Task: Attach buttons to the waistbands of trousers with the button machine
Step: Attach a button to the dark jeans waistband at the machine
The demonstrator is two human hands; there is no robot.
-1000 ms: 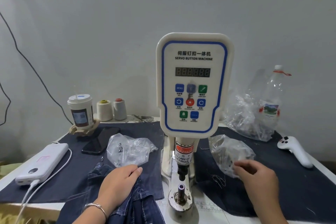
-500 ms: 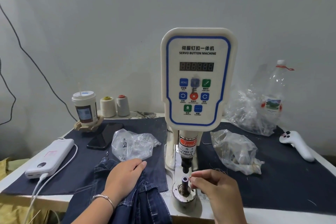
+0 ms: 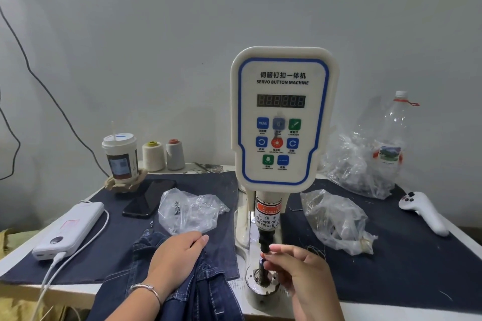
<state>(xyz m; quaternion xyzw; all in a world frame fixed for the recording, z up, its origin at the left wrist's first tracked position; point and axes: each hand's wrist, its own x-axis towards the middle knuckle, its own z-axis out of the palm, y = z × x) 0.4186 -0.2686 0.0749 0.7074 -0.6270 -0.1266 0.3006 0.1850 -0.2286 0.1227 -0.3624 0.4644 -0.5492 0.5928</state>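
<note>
My left hand [image 3: 177, 259] lies flat with its fingers relaxed on the bunched dark denim trousers [image 3: 198, 292], pressing them down on the table edge just left of the button machine [image 3: 283, 117]. My right hand [image 3: 300, 272] is up at the machine's working end, fingers curled and the fingertips [image 3: 271, 250] pinched together right at the black punch tip [image 3: 264, 241], directly above the lower post [image 3: 260, 267] that stands in the round metal base [image 3: 262, 283]; something small and dark seems to sit between my fingertips, but I cannot tell what it is. Just beyond my left hand lies a crumpled clear bag [image 3: 190, 210] with small metal pieces inside. Beyond my right hand and a little to its right is a second clear bag [image 3: 336, 221]. Further left of my left hand rest a white power bank [image 3: 69, 229] with its cable, a dark phone [image 3: 150, 197], a paper cup [image 3: 120, 156] and two thread cones [image 3: 163, 155]. Far to the right of my right hand lie a white controller [image 3: 425, 211], a plastic bottle [image 3: 391, 143] and another heap of clear bags [image 3: 354, 167].
</note>
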